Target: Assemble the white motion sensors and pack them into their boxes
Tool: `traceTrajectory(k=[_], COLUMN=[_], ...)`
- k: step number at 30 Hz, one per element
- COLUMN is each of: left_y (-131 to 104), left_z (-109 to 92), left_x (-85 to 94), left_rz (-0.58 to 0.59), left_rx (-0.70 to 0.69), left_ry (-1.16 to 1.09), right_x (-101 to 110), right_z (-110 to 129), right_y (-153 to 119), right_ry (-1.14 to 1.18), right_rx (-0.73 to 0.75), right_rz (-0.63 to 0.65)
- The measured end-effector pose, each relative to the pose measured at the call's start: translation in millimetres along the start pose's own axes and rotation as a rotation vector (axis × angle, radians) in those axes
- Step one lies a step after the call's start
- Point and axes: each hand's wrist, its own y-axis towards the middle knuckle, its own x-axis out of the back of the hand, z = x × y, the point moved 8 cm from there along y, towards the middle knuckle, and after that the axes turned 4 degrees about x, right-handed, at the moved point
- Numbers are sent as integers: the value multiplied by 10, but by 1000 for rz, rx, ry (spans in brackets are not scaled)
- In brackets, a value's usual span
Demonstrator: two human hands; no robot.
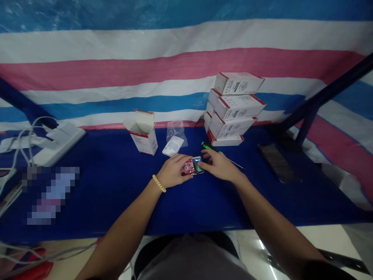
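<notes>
A small device with a red circuit board [189,167] and a white rim lies on the blue table. My left hand [174,171] wraps round its left side, thumb at the lower edge. My right hand [219,165] touches the device's right part with the thumb; its other fingers are slightly bent near a green-and-black screwdriver [208,146], whose shaft points to the lower right. Just beyond my left hand sits a white plastic cover [173,146], with a clear plastic bag [176,131] behind it.
An opened white box [145,141] stands at the back left of the device. Several red-and-white boxes [233,126] are stacked at the back right. A dark phone [279,163] lies at right; a power strip [61,144] with cables is at left.
</notes>
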Motion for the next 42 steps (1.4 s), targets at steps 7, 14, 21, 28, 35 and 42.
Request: traceTrajectory(k=[7,14,21,28,35,42], left_y=[-19,-32,-26,-12,4,-4], left_z=[29,-32,-67,-85,-1,36], left_x=[23,43,48,30,-3,-37], left_rz=[-58,-79,-83,-123,-44,31], left_rx=[-52,-120,-126,-106,5,57], left_ry=[-25,-22,5,7,-24,-49], right_x=[-318,-339,-330,-329,-315,-343], right_z=[-51,-93,-45,-110,-123,-152], right_y=[72,-33,-13,-2,-20,-6], right_ry=[558,667,620,605,582,685], right_rx=[-53,-101,-75,-84,-66,-121], right_rz=[176,205,81,-103,-147,-134])
